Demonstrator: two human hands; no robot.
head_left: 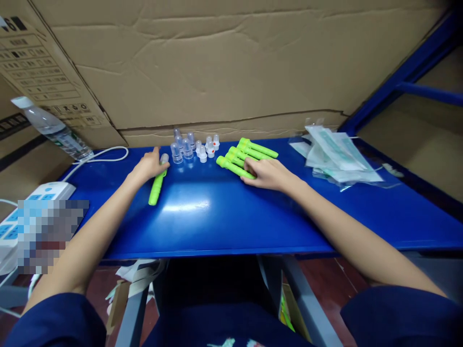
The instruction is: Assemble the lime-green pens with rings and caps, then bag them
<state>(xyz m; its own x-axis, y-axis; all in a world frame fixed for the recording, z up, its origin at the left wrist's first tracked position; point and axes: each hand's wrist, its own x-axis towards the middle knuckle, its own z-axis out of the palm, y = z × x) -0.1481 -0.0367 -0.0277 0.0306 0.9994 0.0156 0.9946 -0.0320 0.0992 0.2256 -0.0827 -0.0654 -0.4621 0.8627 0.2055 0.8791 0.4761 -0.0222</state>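
Note:
My left hand (pixel 149 165) rests on the blue table (pixel 217 217), its fingers curled over the capped top end of a lime-green pen-shaped tube (pixel 157 185) that lies pointing toward me. My right hand (pixel 265 172) lies on the near ends of a row of several lime-green tubes (pixel 249 153), fingers bent over them. Between the hands, further back, stands a cluster of small clear caps (pixel 183 147) and white caps with red dots (pixel 210 147).
Clear sealed pouches (pixel 336 154) are piled at the right back. A plastic water bottle (pixel 50 127) leans at the left, beside a white cable (pixel 104 156) and a power strip (pixel 21 212). Cardboard sheets (pixel 231 62) wall the back. A blue rack frame (pixel 408 67) rises at right.

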